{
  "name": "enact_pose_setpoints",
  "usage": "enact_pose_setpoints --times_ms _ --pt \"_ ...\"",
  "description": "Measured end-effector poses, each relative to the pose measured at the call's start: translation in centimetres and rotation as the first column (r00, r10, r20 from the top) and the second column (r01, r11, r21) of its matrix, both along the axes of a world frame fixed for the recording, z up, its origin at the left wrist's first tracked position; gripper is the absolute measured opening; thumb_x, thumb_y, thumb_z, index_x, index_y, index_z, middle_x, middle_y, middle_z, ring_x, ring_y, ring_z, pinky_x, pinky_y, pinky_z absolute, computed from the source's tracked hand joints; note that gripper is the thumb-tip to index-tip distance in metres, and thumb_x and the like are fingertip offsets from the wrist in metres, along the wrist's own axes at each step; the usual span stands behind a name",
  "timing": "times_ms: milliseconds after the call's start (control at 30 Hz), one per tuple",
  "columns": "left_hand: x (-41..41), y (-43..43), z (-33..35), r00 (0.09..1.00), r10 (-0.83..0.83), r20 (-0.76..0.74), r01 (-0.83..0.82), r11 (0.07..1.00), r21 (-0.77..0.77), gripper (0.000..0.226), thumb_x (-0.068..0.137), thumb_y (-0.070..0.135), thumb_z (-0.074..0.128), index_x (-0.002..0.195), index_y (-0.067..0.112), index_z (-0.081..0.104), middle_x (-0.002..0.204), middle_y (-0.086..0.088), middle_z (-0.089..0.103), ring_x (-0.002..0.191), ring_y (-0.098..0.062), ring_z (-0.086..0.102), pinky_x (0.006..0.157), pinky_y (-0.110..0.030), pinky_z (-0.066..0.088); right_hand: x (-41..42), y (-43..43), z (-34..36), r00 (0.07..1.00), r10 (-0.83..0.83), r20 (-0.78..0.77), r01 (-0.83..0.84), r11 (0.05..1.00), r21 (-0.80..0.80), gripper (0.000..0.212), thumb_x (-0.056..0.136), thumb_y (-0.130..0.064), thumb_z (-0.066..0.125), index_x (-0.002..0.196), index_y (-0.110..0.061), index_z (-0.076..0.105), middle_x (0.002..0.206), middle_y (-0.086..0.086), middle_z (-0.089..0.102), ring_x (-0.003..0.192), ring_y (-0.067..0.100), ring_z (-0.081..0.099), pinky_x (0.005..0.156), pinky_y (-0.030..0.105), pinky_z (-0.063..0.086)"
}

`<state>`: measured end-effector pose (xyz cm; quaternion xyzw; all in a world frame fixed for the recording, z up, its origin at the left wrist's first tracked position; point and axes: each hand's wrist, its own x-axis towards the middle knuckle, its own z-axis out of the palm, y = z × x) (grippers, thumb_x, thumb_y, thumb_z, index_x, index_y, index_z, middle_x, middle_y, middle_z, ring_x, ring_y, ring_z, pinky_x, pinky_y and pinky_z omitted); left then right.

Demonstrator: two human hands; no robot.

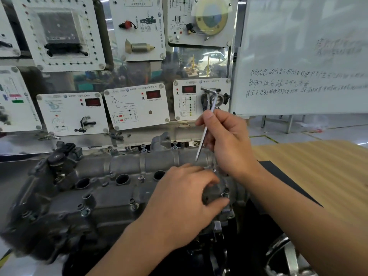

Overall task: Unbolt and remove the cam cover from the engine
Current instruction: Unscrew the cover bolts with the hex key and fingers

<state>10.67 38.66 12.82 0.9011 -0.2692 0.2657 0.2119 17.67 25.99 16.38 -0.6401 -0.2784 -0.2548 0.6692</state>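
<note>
1. While the right hand (227,142) pinches the shaft of an L-shaped hex key (207,120) between thumb and curled fingers, the key's long arm slants from far-right down to near-left. Its short arm sticks out leftward at the top.
2. The key's lower tip hangs just above the far right part of the cam cover (111,196), close to the left hand's fingertips. I cannot tell whether it sits in a bolt head, since those fingers hide the spot.
3. The left hand (185,198) lies over the right end of the cover, with fingers and thumb curled round the rounded housing there and gripping it.
4. The cover's long axis runs left to right across the scene, on top of the engine, to the left of the wooden desk (318,172). Most of its length stretches away to the left of both hands.
5. A centre bolt (141,178) between the plug wells and a near-edge bolt (132,202) are in place, so unbolting looks unfinished.
6. In my judgement the right hand is nearer the far-row bolts, and the key must come down almost along its own shaft to seat.
</note>
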Motion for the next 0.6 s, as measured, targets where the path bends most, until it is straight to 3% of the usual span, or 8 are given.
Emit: enact_pose_setpoints --times_ms 67,200,300,367,500,600 --pt "0.5 -1.7 -0.1 0.999 -0.019 -0.050 0.020 1.000 0.017 0.033 0.083 0.059 0.065 0.100 0.031 0.069 0.096 0.013 0.067 0.093 -0.005 0.055 0.085 -0.033 0.049 -0.3 -0.8 0.1 1.000 -0.019 0.011 0.019 1.000 -0.004 0.032 0.103 -0.018 0.049 0.076 -0.015 0.066 0.047 -0.007 0.043 0.045 0.010 0.040 0.046 0.020 0.036" --pt "1.5 -3.1 -0.5 0.997 -0.030 -0.072 0.033 0.999 0.041 0.016 0.089 0.041 0.068 0.091 0.026 0.072 0.088 0.008 0.070 0.084 -0.009 0.062 0.078 -0.035 0.052 -0.8 -2.1 -0.2 0.999 -0.047 0.012 0.047 0.999 -0.018 0.031 0.102 -0.018 0.050 0.076 -0.009 0.065 0.048 -0.004 0.043 0.046 0.009 0.040 0.048 0.019 0.036" --pt "1.7 -3.1 -0.5 0.991 -0.089 -0.098 0.077 0.989 -0.123 0.004 0.087 0.029 0.074 0.091 0.028 0.076 0.085 0.013 0.073 0.080 -0.002 0.065 0.074 -0.032 0.055 -0.8 -2.8 -0.6 0.999 -0.042 -0.026 0.042 0.999 -0.022 0.032 0.103 -0.017 0.049 0.077 -0.007 0.064 0.048 -0.003 0.041 0.046 0.010 0.039 0.047 0.020 0.035" --pt "1.7 -3.0 -0.4 0.990 -0.102 -0.097 0.086 0.984 -0.154 0.007 0.086 0.030 0.076 0.093 0.030 0.077 0.086 0.015 0.073 0.081 -0.001 0.065 0.074 -0.030 0.055 -0.6 -2.9 -0.7 0.999 -0.034 -0.035 0.034 0.999 -0.022 0.032 0.103 -0.019 0.049 0.077 -0.008 0.064 0.047 -0.007 0.041 0.045 0.009 0.039 0.047 0.019 0.035" --pt "1.4 -2.6 -0.7 0.986 -0.080 -0.146 0.070 0.995 -0.068 0.014 0.085 0.039 0.076 0.097 0.031 0.076 0.090 0.014 0.070 0.085 -0.003 0.061 0.079 -0.034 0.054 -0.4 -3.2 -0.6 0.999 -0.027 -0.017 0.026 0.999 -0.032 0.033 0.097 -0.028 0.050 0.075 -0.008 0.064 0.046 -0.009 0.042 0.045 0.008 0.039 0.047 0.018 0.035" --pt "1.0 -2.4 -0.5 0.997 -0.044 -0.064 0.037 0.993 -0.113 0.022 0.081 0.047 0.075 0.098 0.034 0.075 0.091 0.020 0.069 0.087 -0.001 0.062 0.079 -0.036 0.056 -1.1 -5.1 -0.5 0.999 -0.044 -0.003 0.044 0.998 -0.037 0.031 0.097 -0.027 0.049 0.075 -0.011 0.064 0.045 -0.007 0.042 0.043 0.009 0.038 0.046 0.018 0.034"
